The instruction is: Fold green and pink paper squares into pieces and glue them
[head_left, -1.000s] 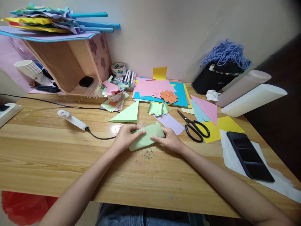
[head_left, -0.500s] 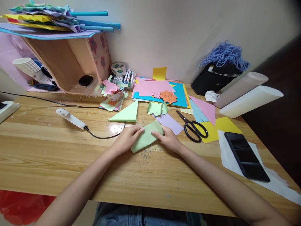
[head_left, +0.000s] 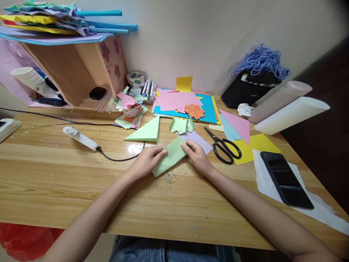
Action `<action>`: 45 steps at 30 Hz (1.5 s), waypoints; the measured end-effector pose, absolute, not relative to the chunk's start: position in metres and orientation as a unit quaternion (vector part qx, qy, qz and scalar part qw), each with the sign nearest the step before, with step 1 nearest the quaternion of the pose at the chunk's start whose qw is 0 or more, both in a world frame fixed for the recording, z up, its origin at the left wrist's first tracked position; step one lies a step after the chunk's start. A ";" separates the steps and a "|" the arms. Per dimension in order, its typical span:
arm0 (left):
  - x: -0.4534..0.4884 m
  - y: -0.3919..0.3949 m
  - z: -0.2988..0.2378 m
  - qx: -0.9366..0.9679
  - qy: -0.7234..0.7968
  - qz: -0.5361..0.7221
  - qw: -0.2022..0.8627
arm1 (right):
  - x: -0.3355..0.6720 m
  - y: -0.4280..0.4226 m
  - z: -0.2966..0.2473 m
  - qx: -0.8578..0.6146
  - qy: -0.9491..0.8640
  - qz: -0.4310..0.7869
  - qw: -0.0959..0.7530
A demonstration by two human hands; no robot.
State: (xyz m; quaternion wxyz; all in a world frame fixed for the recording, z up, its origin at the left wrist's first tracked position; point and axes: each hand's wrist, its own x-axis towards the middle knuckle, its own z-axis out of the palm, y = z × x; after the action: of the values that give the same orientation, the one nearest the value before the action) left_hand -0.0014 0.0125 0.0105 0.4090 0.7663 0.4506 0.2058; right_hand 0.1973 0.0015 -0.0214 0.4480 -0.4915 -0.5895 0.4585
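Between my hands is a folded sheet of light green paper [head_left: 171, 158], tilted just above the wooden table. My left hand [head_left: 149, 160] pinches its left edge, thumb on top and fingers behind. At the upper right corner, my right hand [head_left: 196, 155] grips the paper between thumb and fingers. Beyond it lie a light purple sheet [head_left: 200, 141] and a folded green paper piece [head_left: 181, 125] with raised flaps. A green paper triangle [head_left: 147, 131] rests behind my left hand. Black-handled scissors [head_left: 224, 146] lie right of my right hand.
A phone [head_left: 286, 180] lies on white tissue at the right, near yellow paper [head_left: 249, 148]. A white device [head_left: 81, 138] with a black cable sits at left. Behind are stacked coloured sheets [head_left: 174, 101], a paper-filled cup [head_left: 132, 110] and a cardboard box [head_left: 113, 69].
My right thumb has slid from the paper's middle to its upper right corner, uncovering more of the sheet. My left hand keeps its hold. The view has shifted slightly.
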 end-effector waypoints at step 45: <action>0.012 -0.005 -0.002 0.788 0.516 0.254 0.218 | 0.174 -0.014 -0.020 -0.438 -0.433 0.618 0.488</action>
State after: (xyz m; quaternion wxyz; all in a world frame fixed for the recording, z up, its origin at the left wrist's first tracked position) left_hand 0.0116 -0.0046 -0.0018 0.2179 0.7883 0.5162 0.2541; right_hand 0.1743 -0.0137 -0.0197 0.4882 -0.4380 -0.4330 0.6183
